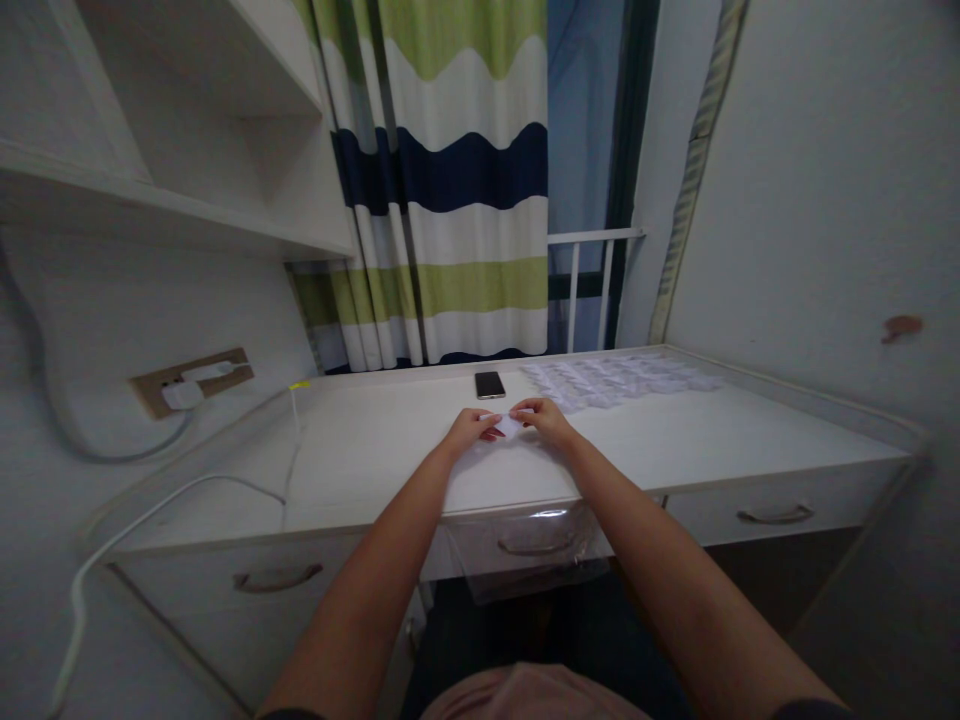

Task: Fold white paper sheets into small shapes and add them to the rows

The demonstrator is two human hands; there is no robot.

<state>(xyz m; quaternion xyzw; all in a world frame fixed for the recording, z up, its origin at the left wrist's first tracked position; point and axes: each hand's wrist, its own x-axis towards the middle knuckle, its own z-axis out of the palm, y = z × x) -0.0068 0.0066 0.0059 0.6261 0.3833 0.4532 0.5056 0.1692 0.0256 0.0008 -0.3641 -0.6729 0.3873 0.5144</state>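
Between my two hands is a small white piece [511, 427], thin like paper or cloth; its exact kind is too small to make out. My left hand [471, 430] pinches its left side, and my right hand [545, 418] pinches the upper right side. Both hands are close together over the middle of the white desk [360, 450]. Just beyond them lies a dark-screened phone [490, 385]. To the right of the phone, many similar white folded pieces [615, 378] are laid out in rows.
A clear plastic bag [480, 570] hangs at the desk's front edge over the middle drawer. On the left, a white cable [202, 480] crosses the desk, near a wall socket with plugs [184, 393]. A shelf [172, 215] juts out above. A striped curtain [472, 240] hangs behind.
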